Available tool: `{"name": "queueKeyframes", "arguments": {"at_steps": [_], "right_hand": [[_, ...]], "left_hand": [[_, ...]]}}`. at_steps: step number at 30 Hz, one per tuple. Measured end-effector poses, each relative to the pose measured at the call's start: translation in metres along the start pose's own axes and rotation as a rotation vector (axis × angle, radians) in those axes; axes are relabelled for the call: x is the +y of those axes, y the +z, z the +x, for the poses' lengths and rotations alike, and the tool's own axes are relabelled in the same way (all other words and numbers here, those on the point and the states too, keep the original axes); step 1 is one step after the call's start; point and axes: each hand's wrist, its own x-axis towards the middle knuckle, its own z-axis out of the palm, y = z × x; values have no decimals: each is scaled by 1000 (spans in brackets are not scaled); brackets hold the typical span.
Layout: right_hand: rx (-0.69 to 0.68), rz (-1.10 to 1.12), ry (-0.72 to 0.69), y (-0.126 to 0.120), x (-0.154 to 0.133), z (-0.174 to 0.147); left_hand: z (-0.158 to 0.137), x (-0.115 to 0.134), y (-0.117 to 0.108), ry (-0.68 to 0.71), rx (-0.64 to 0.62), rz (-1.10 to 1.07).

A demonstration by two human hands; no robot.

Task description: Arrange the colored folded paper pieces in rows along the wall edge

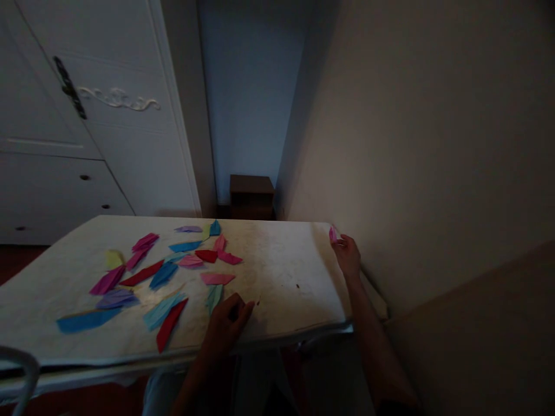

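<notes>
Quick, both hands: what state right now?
Left hand: curled; whether it grips anything cannot be told.
Right hand: closed, holding a pink paper piece.

"What is worn on the right arm?"

"A dark sleeve (396, 408) is just glimpsed at the bottom edge; its cut and fabric are lost in shadow. Below it, the forearm (368, 329) is left bare down to the right hand (346, 253), slim at the wrist."

"And on the left?"

"Bare skin is shown from the left hand (226, 325) to where the arm is cut off by the frame."

"Is any other clothing seen?"

"Pale blue-grey cloth (161, 394) is seen low down, perhaps a trouser leg; that cannot be confirmed."
</notes>
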Motion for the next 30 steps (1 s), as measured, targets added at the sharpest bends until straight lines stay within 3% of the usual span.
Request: {"name": "queueKeyframes", "arguments": {"at_steps": [6, 10, 15, 23, 30], "right_hand": [[-8, -306, 85, 28, 25, 62], [-48, -465, 49, 50, 32, 78], [-38, -566, -1, 56, 44, 86], [-20, -530, -29, 60, 63, 95], [-67, -309, -4, 62, 67, 98]], "left_hand": [[1, -5, 1, -20, 5, 63], [1, -7, 2, -25, 22, 100], [1, -9, 2, -41, 27, 121], [2, -8, 4, -27, 30, 131], [1, -4, 6, 4, 67, 136]]}}
